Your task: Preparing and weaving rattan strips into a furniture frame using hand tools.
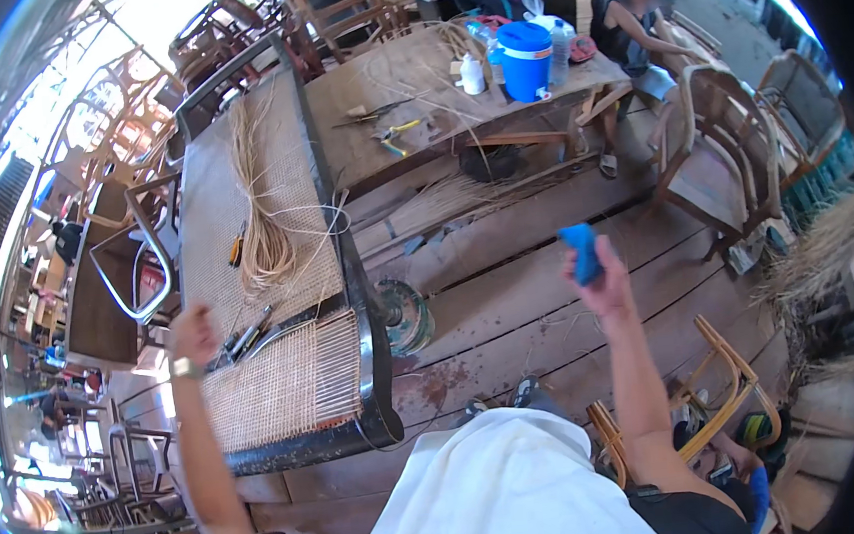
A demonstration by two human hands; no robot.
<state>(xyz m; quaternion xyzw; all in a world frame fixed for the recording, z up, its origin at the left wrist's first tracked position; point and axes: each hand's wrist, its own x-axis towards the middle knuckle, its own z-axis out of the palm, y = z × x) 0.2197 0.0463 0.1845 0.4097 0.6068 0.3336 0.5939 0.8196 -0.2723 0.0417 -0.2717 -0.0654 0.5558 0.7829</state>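
My right hand (pixel 603 278) is raised over the plank floor, its fingers closed on a small blue cloth-like piece (pixel 578 245). My left hand (pixel 192 336), slightly blurred, is curled closed at the left edge of a long dark-framed panel of woven cane (pixel 206 199); anything inside it cannot be made out. Beside that hand, hand tools (pixel 250 336) lie on the weave. Loose strands show at the panel's near part (pixel 330 370). A tied bundle of cane strands (pixel 262 230) rests farther up, next to a small orange-and-black tool (pixel 236 248).
A wooden bench (pixel 369 161) behind holds yellow-handled pliers (pixel 398 131), a white bottle (pixel 472 75) and a blue water cooler (pixel 528 66). A person (pixel 634 30) sits at the back right, near wooden chairs (pixel 714 159). A round dusty base (pixel 406 317) stands beside the panel. Chair frames crowd the left.
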